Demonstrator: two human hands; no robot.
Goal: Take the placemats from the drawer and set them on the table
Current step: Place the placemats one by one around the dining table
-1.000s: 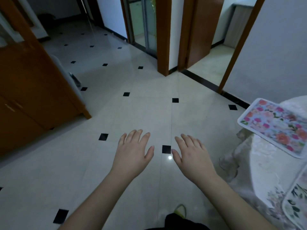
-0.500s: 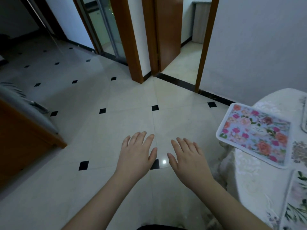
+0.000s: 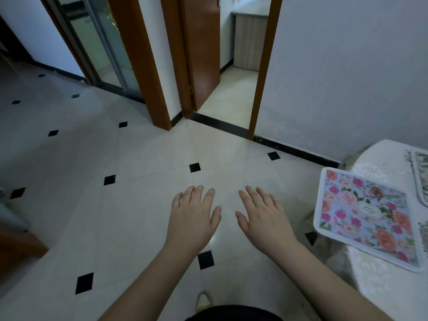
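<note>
Hands empty, both held palm-down over the floor. Left hand and right hand sit side by side near frame centre, fingers spread loosely, thumbs pointing toward each other with a gap between them; neither grips anything.

Rectangular floral placemat, pink and orange roses on a pale blue ground with a white border, lies flat on the round table covered in a cream embossed cloth at the right edge. Its near-left corner overhangs the table rim. Right hand is near the mat but apart from it.

A second mat with a dark-edged border and green leaf print lies further back on the same table, cut off by the frame edge. A sliver of a third patterned piece shows at the right margin; too little visible to identify.

Floor: glossy cream tiles with small black diamond insets. Brown wooden door stands open beyond. Drawer is out of view.
</note>
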